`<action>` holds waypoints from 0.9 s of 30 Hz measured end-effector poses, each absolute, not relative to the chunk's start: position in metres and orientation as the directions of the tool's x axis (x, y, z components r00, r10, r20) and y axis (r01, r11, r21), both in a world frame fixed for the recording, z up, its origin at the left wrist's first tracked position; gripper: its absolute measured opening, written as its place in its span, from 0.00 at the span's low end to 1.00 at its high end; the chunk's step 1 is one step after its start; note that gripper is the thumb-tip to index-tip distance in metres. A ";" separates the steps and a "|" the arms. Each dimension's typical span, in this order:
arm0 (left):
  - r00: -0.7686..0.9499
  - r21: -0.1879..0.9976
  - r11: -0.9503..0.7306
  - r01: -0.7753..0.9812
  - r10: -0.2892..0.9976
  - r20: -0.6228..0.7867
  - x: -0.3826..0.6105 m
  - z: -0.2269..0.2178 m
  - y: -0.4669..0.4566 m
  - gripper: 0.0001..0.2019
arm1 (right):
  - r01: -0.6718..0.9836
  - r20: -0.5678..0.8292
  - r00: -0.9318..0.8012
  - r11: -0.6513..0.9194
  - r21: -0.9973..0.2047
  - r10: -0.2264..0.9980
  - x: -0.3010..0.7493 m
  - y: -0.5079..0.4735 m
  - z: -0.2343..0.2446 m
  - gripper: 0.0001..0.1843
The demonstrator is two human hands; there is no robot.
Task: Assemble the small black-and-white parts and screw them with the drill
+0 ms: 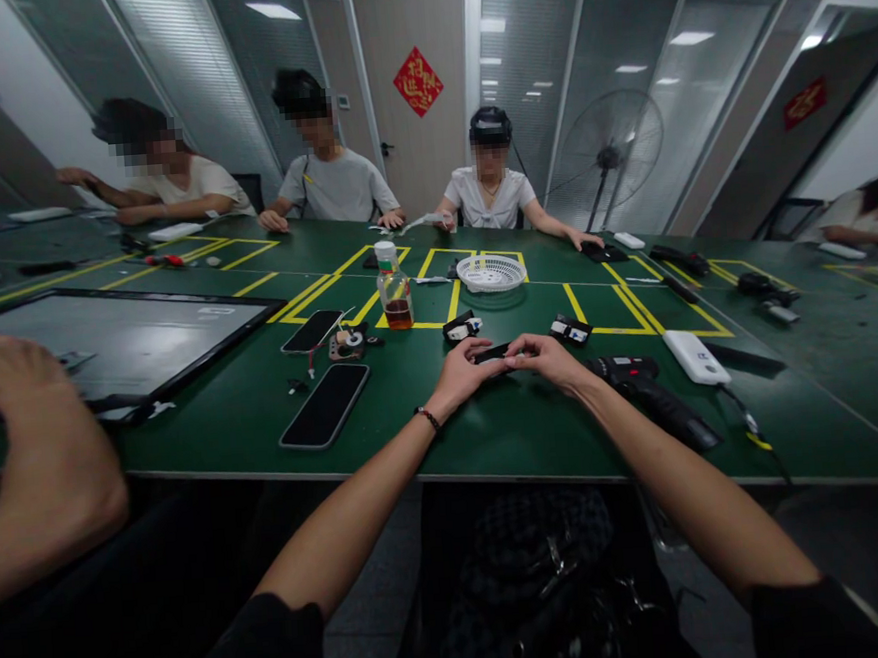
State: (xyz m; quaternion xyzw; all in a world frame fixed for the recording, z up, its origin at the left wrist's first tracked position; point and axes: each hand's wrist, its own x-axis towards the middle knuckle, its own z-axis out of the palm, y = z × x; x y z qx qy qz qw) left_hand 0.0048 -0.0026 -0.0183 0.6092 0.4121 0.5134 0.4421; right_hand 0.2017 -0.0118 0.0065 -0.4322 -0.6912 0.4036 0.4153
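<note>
My left hand (463, 369), with a beaded bracelet at the wrist, is closed on one end of a small flat black piece (492, 353). The fingers of my right hand (544, 358) pinch the other end of it. Both hands are close together just above the green table; the piece is too small and dark to name. Beyond my left hand lies a small black-and-white part (462, 327), and a similar part (571, 330) lies beyond my right hand. A black cordless drill (658, 399) rests on its side to the right of my right hand.
Two phones (325, 405) and a small motor-like part with wires (347, 343) lie left. A bottle of reddish liquid (394, 290) and a white basket (490, 273) stand ahead. At right is a white box with a cable (697, 357). Another person's arm (49, 456) is at left; several people sit around.
</note>
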 end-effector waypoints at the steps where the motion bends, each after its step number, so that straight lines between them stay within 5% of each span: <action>1: 0.133 0.961 -0.271 0.049 0.956 0.263 0.005 -0.019 -0.003 0.28 | 0.249 0.223 -0.278 0.294 -0.923 0.934 0.201 -0.012 0.006 0.13; 11: 0.124 0.901 -0.421 0.106 0.904 0.409 0.006 -0.017 -0.007 0.30 | 0.156 0.315 -0.217 0.351 -0.923 0.924 0.198 -0.019 -0.002 0.14; 21: 0.139 0.873 -0.457 0.169 0.888 0.438 0.007 -0.015 -0.013 0.30 | 0.140 0.182 -0.131 0.199 -0.970 0.975 0.196 -0.015 0.002 0.20; 27: 0.126 0.884 -0.462 0.072 0.883 0.451 0.010 -0.010 -0.017 0.28 | 0.105 -0.013 0.016 -0.014 -0.994 1.000 0.197 -0.014 0.005 0.33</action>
